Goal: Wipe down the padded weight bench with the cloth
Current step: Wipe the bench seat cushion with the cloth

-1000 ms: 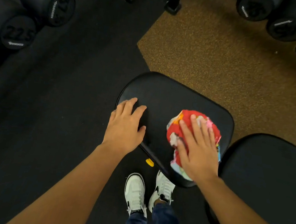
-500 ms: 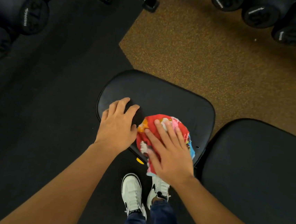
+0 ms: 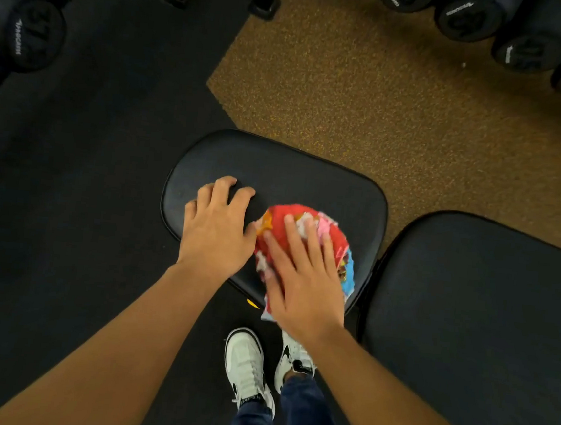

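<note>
Red cloth (image 3: 281, 226) pressed flat on black bench pad (image 3: 276, 167) under right hand (image 3: 303, 283).

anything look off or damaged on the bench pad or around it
Nothing stands out. The seat pad looks intact, with the right hand pressing the bunched cloth flat on it and the left hand resting beside it. The dumbbells sit along the floor edges.

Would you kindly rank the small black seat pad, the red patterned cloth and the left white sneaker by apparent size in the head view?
1. Small black padded seat pad, clearly largest.
2. Red patterned cloth, partly hidden under the right hand.
3. Left white sneaker, looking a little smaller than the cloth, but it sits farther from the camera, so this is unsure.
</note>
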